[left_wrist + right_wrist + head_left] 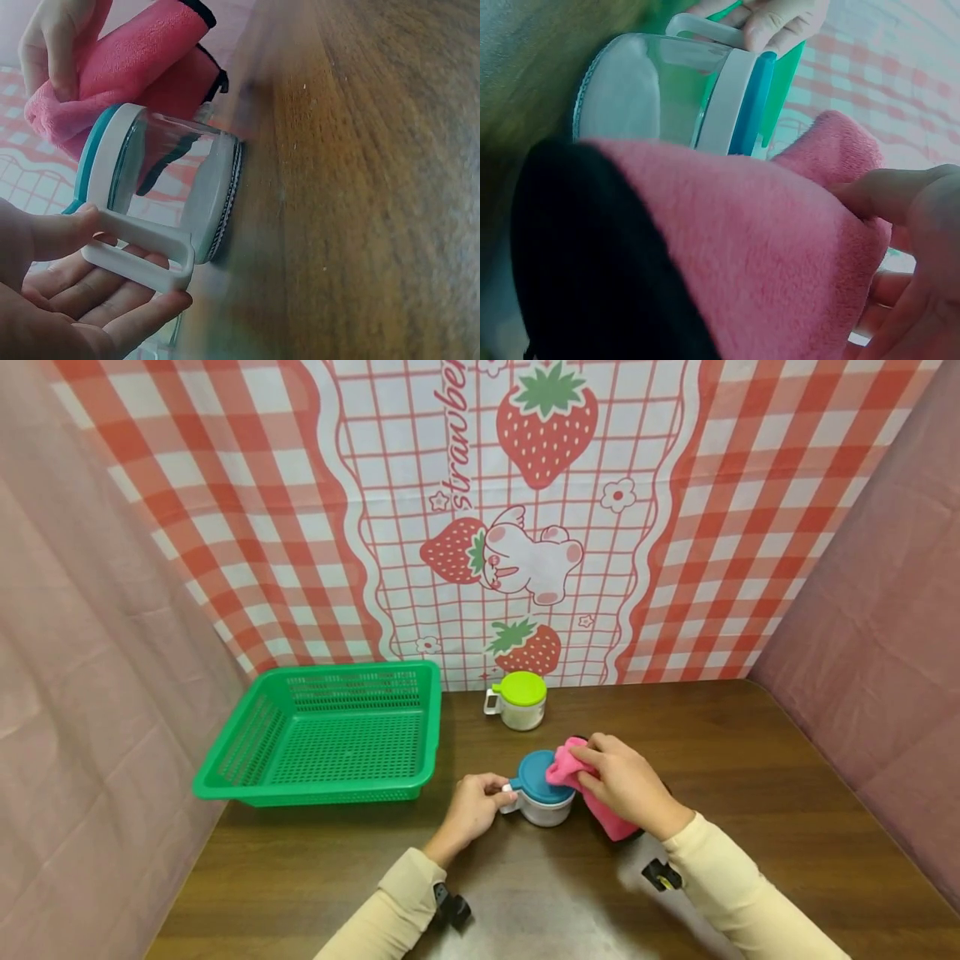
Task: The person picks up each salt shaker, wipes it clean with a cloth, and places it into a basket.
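A clear jar [547,812] with a blue lid [537,774] and a white handle [142,251] stands upright on the wooden table. My left hand [474,804] pinches that handle between thumb and fingers, from the jar's left side. On the right, my right hand [628,777] grips a bunched pink cloth [609,817] with dark edging. Part of the cloth touches the right side of the blue lid, and the rest hangs down beside the jar. In the right wrist view the cloth [742,240] hides the jar's near part.
Behind the blue-lidded jar stands a second jar [522,714] with a lime-green lid and white handle. A green plastic basket [431,727] sits at the left on the table [697,735]. A red-and-white strawberry-print curtain [405,568] hangs at the back.
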`<state>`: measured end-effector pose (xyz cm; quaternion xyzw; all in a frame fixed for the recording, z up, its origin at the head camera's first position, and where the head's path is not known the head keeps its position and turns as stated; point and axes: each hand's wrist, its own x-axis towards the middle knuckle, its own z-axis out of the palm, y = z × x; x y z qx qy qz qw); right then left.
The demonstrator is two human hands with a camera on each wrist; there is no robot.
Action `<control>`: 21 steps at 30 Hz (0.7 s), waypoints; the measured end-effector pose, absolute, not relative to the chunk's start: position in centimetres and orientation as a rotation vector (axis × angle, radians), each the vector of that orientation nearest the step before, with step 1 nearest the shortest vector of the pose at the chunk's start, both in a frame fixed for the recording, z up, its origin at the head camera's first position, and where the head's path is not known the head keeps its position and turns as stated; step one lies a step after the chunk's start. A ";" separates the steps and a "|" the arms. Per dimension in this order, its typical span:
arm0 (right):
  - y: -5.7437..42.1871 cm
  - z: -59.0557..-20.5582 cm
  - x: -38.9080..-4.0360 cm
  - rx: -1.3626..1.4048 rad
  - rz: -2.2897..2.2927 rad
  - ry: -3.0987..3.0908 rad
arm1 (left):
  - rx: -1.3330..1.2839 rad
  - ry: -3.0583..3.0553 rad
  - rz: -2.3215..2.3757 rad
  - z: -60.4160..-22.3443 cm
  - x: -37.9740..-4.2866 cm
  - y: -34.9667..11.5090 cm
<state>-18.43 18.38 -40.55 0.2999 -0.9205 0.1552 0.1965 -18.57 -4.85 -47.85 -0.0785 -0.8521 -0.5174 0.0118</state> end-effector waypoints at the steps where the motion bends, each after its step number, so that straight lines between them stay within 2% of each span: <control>1: 18.2 -40.5 -18.5 0.866 0.397 -2.567 | -0.246 -2.658 -1.610 -47.9 -18.6 -4.8; 11: 16.8 -40.8 -19.0 1.085 0.142 -2.464 | -0.245 -2.668 -1.606 -47.8 -18.7 -4.8; 21: 16.6 -41.1 -19.1 1.175 0.147 -2.426 | -0.278 -2.655 -1.607 -47.8 -18.7 -5.0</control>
